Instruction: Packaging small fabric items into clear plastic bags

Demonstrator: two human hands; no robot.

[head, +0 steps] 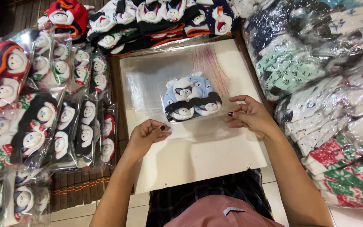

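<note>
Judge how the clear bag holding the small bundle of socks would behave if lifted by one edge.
The clear bag looks thin and glossy, so it would probably sag and feel slippery. The socks are soft fabric, likely light, and might slide inside. Both hands, left hand and right hand, pinch its near edge.

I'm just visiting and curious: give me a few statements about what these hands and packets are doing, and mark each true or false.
1. The blue bundle of socks lies inside a clear plastic bag on the white board. True.
2. The left hand pinches the bag's near edge. True.
3. The right hand holds a pair of scissors. False: it holds no tool; its fingers are at the bag's edge.
4. The bagged packets on the left are stacked on the white board. False: they lie beside it.
5. Only one hand is in view. False: both are.
</note>
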